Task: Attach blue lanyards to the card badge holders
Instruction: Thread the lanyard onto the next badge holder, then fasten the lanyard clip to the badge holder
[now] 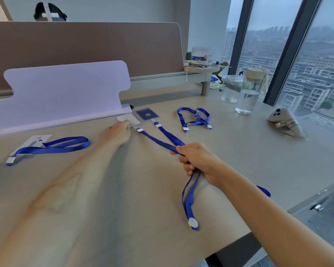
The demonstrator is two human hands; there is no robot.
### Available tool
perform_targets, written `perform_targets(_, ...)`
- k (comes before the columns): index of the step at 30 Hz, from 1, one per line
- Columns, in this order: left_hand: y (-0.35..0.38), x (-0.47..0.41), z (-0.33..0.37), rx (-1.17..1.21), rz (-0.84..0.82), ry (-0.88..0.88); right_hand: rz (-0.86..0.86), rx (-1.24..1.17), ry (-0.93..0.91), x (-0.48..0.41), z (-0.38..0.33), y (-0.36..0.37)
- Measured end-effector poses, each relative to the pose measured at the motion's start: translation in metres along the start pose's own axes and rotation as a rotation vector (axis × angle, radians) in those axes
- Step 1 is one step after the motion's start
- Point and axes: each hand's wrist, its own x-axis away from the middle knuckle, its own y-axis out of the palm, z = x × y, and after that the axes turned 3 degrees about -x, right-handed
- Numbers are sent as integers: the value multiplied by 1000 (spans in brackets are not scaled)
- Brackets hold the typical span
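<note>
Two card badge holders lie side by side at the desk's middle back: a clear one with a white card [128,119] and one with a dark blue card [147,114]. A blue lanyard strap runs from each holder's clip towards me, and the two straps [160,140] meet in my right hand [198,160], which is closed around them; their loose ends hang below my fist to a white round fastener [193,222]. My left hand [118,132] rests with its fingertips on the white-card holder. A third holder [33,142] with a lanyard [66,144] lies at the left. A loose blue lanyard [195,117] lies at the right.
A lilac divider panel [66,89] stands behind the holders. Two clear jars with water [247,97] and a beige phone [286,120] lie at the right near the window. A person's head [49,12] shows over the brown partition. The desk's edge runs along the right front.
</note>
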Motion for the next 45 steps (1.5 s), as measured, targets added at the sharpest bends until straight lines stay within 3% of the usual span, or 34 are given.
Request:
perform_targets(8, -6, 5, 1, -19, -36, 5, 62, 116, -10, 64, 3, -31)
perform_targets(12, -5, 2, 2, -25, -52, 9, 145, 333, -6, 85, 19, -52)
perform_targets(16, -8, 13, 11, -83, -5, 63, 252, 719, -65, 94, 36, -73)
perform_targets(21, -6, 43, 23, 58, 54, 103, 413, 1018, -157, 99, 39, -83)
perform_targets(27, -6, 101, 50, 247, 48, 154, 455, 941, -242, 94, 36, -76)
perform_targets(33, -26, 168, 58, 456, 120, 122, 336, 841, -366, 79, 18, -22)
perform_targets(39, -44, 207, 15, 591, 170, 7, 157, 710, -532, 50, -1, 67)
perform_targets(45, -70, 226, -48, 581, 188, -79, 43, 562, -566, 0, -1, 162)
